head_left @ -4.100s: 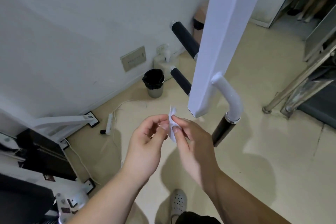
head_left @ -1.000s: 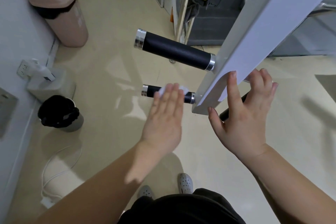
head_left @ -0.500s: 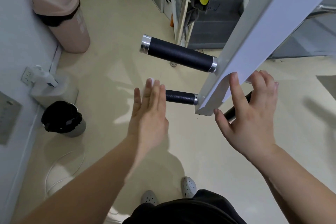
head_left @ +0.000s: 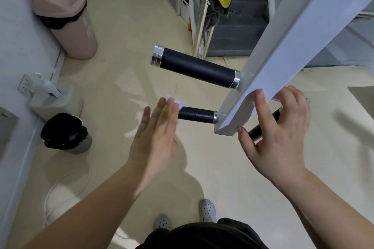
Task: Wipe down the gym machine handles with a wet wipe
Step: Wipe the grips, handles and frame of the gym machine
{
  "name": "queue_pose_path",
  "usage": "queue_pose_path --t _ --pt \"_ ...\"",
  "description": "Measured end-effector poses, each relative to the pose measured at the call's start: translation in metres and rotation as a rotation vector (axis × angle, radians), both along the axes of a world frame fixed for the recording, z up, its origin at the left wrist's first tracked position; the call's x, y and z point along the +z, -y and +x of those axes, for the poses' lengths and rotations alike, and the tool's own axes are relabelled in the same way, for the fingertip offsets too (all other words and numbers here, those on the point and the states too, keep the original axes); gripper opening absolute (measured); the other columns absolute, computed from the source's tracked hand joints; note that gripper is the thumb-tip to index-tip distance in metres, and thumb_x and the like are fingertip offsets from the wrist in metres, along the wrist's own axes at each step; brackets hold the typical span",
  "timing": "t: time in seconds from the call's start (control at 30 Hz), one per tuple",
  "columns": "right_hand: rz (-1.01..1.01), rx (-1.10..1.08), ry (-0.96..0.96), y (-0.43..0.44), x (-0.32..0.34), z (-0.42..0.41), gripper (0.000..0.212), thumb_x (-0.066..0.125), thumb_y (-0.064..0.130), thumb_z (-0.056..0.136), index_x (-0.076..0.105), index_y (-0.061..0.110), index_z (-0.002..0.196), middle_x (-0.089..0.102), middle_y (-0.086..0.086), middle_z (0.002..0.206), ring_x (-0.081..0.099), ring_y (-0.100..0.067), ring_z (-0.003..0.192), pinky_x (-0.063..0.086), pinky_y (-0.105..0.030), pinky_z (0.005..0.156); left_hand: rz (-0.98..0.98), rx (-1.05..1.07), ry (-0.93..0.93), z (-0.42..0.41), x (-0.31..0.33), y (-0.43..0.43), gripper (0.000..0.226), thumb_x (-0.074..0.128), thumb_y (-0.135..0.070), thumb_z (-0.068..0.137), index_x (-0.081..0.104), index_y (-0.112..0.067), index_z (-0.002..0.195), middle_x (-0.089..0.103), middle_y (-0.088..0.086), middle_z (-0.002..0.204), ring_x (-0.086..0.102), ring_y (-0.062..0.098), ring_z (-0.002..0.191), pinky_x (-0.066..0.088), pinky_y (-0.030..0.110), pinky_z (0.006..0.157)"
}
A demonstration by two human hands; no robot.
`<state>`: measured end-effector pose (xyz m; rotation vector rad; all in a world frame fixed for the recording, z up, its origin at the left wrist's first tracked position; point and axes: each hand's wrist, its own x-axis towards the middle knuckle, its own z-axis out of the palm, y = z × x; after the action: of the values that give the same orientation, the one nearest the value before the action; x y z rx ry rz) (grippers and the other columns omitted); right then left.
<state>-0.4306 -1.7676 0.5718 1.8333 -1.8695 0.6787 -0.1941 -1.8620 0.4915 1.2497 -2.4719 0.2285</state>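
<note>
Wipe [head_left: 173,101] under your flat open left hand [head_left: 155,137] has slid back onto the lower handle [head_left: 196,115] end; right hand [head_left: 277,133], open, steadies the frame [head_left: 283,46]

No text, brand or number can be read anywhere in the view. The pink bin [head_left: 66,20] against the wall carries pale markings down its side, but they are too blurred and slanted to make out. The white bottle [head_left: 45,86] near the wall socket has a small blue label, also too small to read.
</note>
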Motion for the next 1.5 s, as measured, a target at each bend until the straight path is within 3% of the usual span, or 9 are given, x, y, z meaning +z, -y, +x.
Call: queue_pose_path --t 0.1,0.27,0.57,0.7,0.83,0.93,1.07,1.27,1.5 --pt "0.024 0.0 0.018 0.002 0.003 0.0 0.083 0.078 0.024 0.078 0.034 0.019 0.148 0.047 -0.034 0.137 0.042 -0.059 0.128 0.03 -0.072 0.104 0.064 0.057 0.003 -0.013 0.011 0.003 0.083 0.065 -0.013 0.078 0.034 0.007 0.152 0.039 0.024 0.158 0.031 0.042 0.15 0.018 0.055 0.124" --pt "0.028 -0.008 0.014 0.004 0.004 0.001 0.084 0.078 0.024 0.078 0.034 0.018 0.148 0.047 -0.035 0.137 0.043 -0.06 0.126 0.031 -0.072 0.103 0.041 -0.155 0.103 -0.068 0.013 -0.012 0.086 0.05 -0.022 0.083 0.016 0.004 0.158 0.021 0.021 0.166 0.012 0.039 0.156 -0.001 0.051 0.125" --pt "-0.007 0.018 0.015 0.009 0.001 -0.007 0.08 0.076 0.024 0.08 0.035 0.022 0.148 0.047 -0.029 0.137 0.043 -0.054 0.128 0.032 -0.07 0.103 0.09 0.068 -0.026 -0.031 -0.012 -0.005 0.098 0.062 -0.027 0.083 0.006 0.0 0.158 0.0 0.018 0.168 0.004 0.033 0.157 0.009 0.054 0.125" --pt "-0.066 0.076 0.0 0.014 0.005 -0.016 0.075 0.072 0.028 0.084 0.035 0.03 0.15 0.041 -0.018 0.137 0.047 -0.051 0.123 0.033 -0.059 0.104 0.223 0.144 -0.217 -0.06 -0.005 -0.016 0.089 0.038 -0.034 0.082 0.003 0.001 0.156 -0.004 0.018 0.167 -0.014 0.028 0.156 -0.004 0.049 0.125" --pt "-0.119 0.122 -0.027 0.021 0.008 -0.025 0.078 0.072 0.026 0.082 0.032 0.038 0.148 0.041 -0.018 0.131 0.053 -0.055 0.11 0.031 -0.057 0.103 0.261 -0.003 -0.224 -0.094 -0.01 -0.042 0.093 0.044 -0.029 0.08 0.005 -0.001 0.16 -0.006 0.017 0.169 -0.012 0.033 0.157 0.005 0.053 0.127" --pt "-0.145 0.175 -0.042 0.025 0.005 -0.026 0.079 0.071 0.027 0.081 0.031 0.038 0.148 0.041 -0.018 0.128 0.057 -0.056 0.105 0.034 -0.065 0.101 0.227 0.07 -0.257 -0.105 -0.013 -0.049 0.094 0.045 -0.027 0.079 0.006 -0.003 0.16 -0.002 0.016 0.17 -0.009 0.03 0.158 0.008 0.054 0.127" --pt "-0.154 0.246 -0.028 0.031 0.004 -0.039 0.075 0.071 0.031 0.081 0.036 0.039 0.147 0.048 -0.02 0.125 0.059 -0.053 0.105 0.034 -0.059 0.097 0.345 0.3 -0.383 -0.1 -0.016 -0.044 0.097 0.045 -0.029 0.087 -0.018 -0.008 0.158 -0.022 0.014 0.167 -0.023 0.026 0.155 -0.008 0.051 0.126" --pt "-0.109 0.327 0.016 0.036 0.005 -0.049 0.068 0.071 0.036 0.083 0.042 0.034 0.145 0.046 -0.02 0.132 0.055 -0.052 0.116 0.032 -0.055 0.096 0.397 0.214 -0.662 -0.144 -0.007 -0.055 0.083 0.002 -0.061 0.101 -0.007 -0.003 0.159 -0.022 0.013 0.168 -0.021 0.027 0.156 -0.001 0.054 0.126" --pt "-0.12 0.427 -0.018 0.036 0.004 -0.062 0.067 0.069 0.04 0.087 0.048 0.026 0.15 0.049 -0.027 0.138 0.045 -0.045 0.125 0.036 -0.059 0.1 0.409 0.356 -0.917 -0.181 -0.015 -0.056 0.079 0.002 -0.063 0.101 -0.015 -0.011 0.159 -0.028 0.004 0.167 -0.025 0.016 0.154 -0.003 0.049 0.127"
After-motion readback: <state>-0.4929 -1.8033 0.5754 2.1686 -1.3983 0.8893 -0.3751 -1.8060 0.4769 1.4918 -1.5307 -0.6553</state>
